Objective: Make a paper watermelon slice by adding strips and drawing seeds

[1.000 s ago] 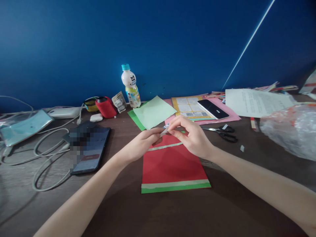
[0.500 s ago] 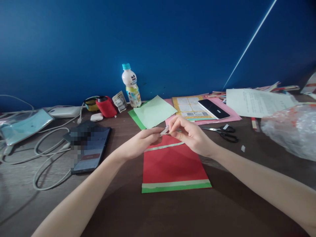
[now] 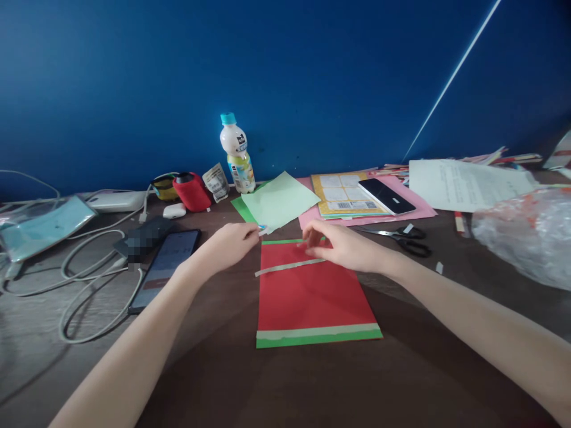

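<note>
A red sheet of paper (image 3: pixel 307 303) lies on the dark table in front of me, with pale and bright green bands along its near edge. A narrow pale strip (image 3: pixel 285 270) lies across its upper part, its left end sticking out past the sheet's edge. My left hand (image 3: pixel 229 245) is closed at the sheet's upper left, pinching a small whitish piece with a bluish tip (image 3: pixel 263 228), too small to name. Over the sheet's upper right, my right hand (image 3: pixel 341 244) has curled fingers with a gap between them and nothing visible in them. It covers the strip's right end.
Behind the hands lie pale green paper (image 3: pixel 283 199), pink paper (image 3: pixel 422 205) and a white-and-black phone (image 3: pixel 386 197). Black scissors (image 3: pixel 408 238) rest at the right, near a plastic bag (image 3: pixel 530 238). A bottle (image 3: pixel 241 157) stands by the wall. A tablet (image 3: pixel 167 267) and cables occupy the left.
My hands have parted. The left moved left with a small whitish piece, while the right stayed near its place and its fingers loosened. More of the strip and the sheet's top edge now shows.
</note>
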`<control>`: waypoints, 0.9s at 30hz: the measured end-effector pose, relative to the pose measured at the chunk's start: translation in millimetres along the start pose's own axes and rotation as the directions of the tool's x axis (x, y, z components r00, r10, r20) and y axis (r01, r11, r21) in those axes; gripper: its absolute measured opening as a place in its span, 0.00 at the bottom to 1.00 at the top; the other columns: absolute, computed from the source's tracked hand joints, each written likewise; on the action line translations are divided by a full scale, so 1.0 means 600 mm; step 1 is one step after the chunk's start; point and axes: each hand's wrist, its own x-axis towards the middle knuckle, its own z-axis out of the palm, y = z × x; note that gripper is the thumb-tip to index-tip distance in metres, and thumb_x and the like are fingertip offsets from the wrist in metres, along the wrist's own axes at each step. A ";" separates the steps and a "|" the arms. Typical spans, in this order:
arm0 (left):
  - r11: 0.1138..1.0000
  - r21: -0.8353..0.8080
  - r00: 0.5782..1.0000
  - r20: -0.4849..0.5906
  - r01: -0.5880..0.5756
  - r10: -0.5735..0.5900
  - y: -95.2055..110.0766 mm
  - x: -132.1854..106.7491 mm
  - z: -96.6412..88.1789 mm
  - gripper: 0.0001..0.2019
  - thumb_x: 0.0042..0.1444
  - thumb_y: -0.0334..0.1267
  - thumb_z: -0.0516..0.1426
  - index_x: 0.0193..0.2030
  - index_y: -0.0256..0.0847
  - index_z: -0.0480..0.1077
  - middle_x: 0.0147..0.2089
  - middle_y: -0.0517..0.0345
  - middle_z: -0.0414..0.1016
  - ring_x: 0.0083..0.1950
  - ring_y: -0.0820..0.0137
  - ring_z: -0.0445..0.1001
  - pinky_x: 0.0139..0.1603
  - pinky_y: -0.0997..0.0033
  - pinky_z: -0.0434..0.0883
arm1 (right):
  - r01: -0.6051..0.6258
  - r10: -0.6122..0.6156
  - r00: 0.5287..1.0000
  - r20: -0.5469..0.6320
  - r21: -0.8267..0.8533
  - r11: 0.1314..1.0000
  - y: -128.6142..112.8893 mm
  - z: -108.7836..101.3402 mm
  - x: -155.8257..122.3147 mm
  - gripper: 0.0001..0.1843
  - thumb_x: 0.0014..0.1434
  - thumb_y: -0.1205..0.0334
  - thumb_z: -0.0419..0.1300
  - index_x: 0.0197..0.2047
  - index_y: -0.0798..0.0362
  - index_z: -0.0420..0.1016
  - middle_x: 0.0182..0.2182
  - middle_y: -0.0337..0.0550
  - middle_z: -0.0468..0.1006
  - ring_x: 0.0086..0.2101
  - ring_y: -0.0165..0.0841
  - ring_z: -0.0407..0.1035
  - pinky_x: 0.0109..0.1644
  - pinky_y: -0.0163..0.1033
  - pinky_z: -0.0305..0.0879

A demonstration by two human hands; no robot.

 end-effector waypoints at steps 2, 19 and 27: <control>0.995 0.096 0.997 0.078 0.015 -0.023 -0.009 0.000 0.003 0.13 0.53 0.41 0.44 0.31 0.41 0.68 0.29 0.57 0.71 0.30 0.68 0.68 0.29 0.73 0.58 | -0.026 0.037 0.996 0.079 -0.132 0.991 0.011 -0.001 0.000 0.09 0.52 0.61 0.56 0.38 0.50 0.63 0.36 0.40 0.70 0.36 0.33 0.65 0.37 0.38 0.60; 0.966 -0.197 0.981 0.060 -0.169 0.184 0.059 -0.013 0.076 0.06 0.49 0.34 0.50 0.33 0.39 0.66 0.34 0.55 0.69 0.34 0.67 0.68 0.32 0.71 0.62 | 0.058 -0.061 0.995 0.082 0.040 0.998 0.030 0.000 0.005 0.12 0.51 0.71 0.52 0.39 0.49 0.59 0.34 0.40 0.70 0.34 0.30 0.66 0.36 0.37 0.63; 0.861 -0.507 0.974 0.214 0.041 0.080 0.052 -0.012 0.063 0.10 0.50 0.38 0.50 0.36 0.38 0.70 0.31 0.58 0.73 0.32 0.70 0.71 0.30 0.74 0.64 | 0.129 -0.103 0.964 -0.247 0.089 0.988 0.001 -0.015 0.006 0.04 0.55 0.61 0.54 0.32 0.53 0.64 0.37 0.42 0.70 0.40 0.34 0.66 0.46 0.43 0.59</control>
